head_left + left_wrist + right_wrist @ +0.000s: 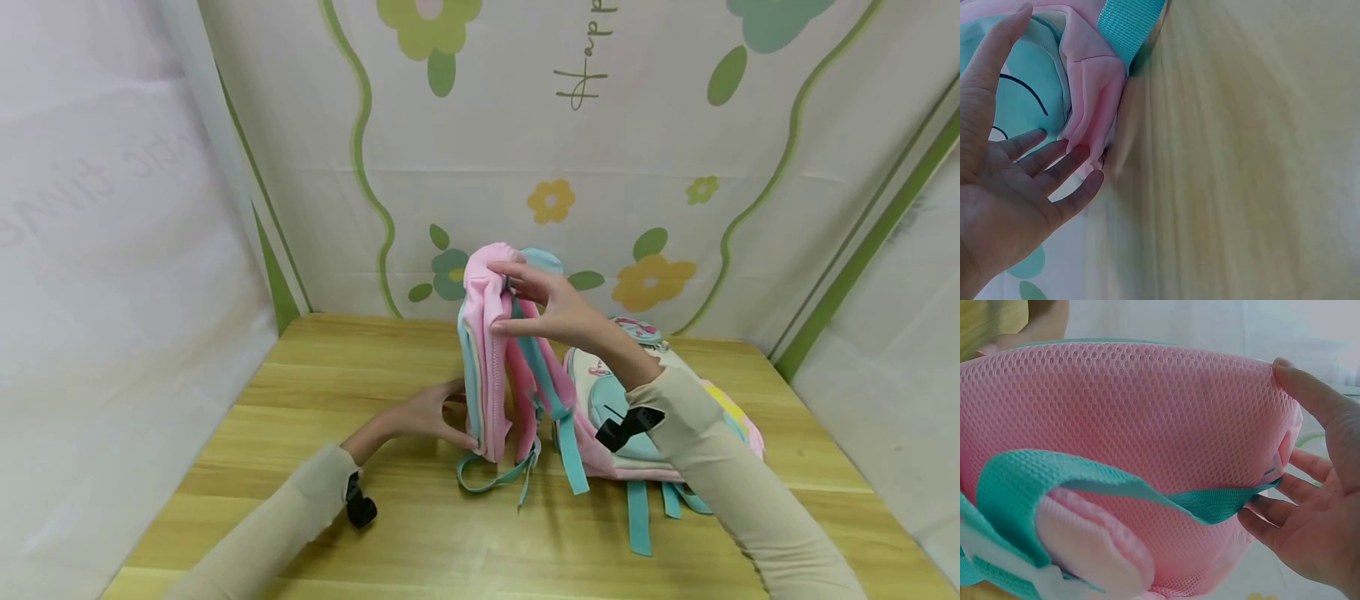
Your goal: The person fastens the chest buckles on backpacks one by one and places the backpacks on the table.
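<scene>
A small pink backpack (491,375) stands upright, side-on in the head view, with its zipper side facing me. My right hand (558,308) grips its top, thumb on one edge and fingers by the teal strap (1216,503). Pink mesh (1147,406) covers its back panel in the right wrist view. Low on the front side, my left hand (427,417) touches the bag with fingers spread. The left wrist view shows its thumb over the teal front (1029,81) and its fingertips at the pink lower edge (1094,106).
A second backpack (585,367), white, teal and pink, lies on the wooden table (345,375) at the right, its teal straps (638,521) trailing toward me. Behind the table hangs a white cloth (480,158) with printed flowers; more cloth borders both sides.
</scene>
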A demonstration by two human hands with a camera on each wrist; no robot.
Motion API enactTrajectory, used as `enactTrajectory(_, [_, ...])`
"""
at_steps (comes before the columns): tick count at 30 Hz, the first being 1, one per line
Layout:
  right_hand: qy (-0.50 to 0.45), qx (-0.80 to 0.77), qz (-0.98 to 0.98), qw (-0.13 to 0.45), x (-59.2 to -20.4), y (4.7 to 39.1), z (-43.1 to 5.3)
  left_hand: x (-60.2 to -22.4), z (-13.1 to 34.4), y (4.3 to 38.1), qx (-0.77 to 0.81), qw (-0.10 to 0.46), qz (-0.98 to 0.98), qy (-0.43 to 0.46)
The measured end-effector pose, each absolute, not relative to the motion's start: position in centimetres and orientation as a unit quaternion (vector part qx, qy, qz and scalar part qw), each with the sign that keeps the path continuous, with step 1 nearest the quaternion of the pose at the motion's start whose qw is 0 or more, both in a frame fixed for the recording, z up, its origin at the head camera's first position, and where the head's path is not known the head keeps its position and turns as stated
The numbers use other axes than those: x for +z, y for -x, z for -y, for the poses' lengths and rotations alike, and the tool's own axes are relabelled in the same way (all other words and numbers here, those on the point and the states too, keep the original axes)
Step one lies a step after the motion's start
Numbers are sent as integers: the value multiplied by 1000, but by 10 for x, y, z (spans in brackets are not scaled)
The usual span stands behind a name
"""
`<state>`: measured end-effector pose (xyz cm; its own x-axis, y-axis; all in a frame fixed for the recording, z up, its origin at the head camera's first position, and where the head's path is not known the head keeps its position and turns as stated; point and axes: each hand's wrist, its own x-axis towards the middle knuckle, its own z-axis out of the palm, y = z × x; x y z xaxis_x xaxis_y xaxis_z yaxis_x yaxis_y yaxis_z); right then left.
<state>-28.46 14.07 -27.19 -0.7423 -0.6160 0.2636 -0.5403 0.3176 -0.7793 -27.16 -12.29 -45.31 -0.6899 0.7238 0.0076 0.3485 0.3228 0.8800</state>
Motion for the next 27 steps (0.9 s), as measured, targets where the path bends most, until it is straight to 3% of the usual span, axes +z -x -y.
enactTrajectory(7, [365, -450, -814, 41, -271, 286, -135, -449, 138, 266, 471, 199, -796, -325])
enactTrajectory(12, [372, -433, -821, 34, -271, 285, -129, -430, 151, 269, 484, 160, -792, -337])
enactTrajectory(21, [393, -425, -815, 31, -273, 285, -119, -355, 169, 272, 505, 34, -786, -355])
enactTrajectory(27, [393, -425, -814, 39, -273, 284, -113, -305, 172, 265, 482, -12, -797, -364])
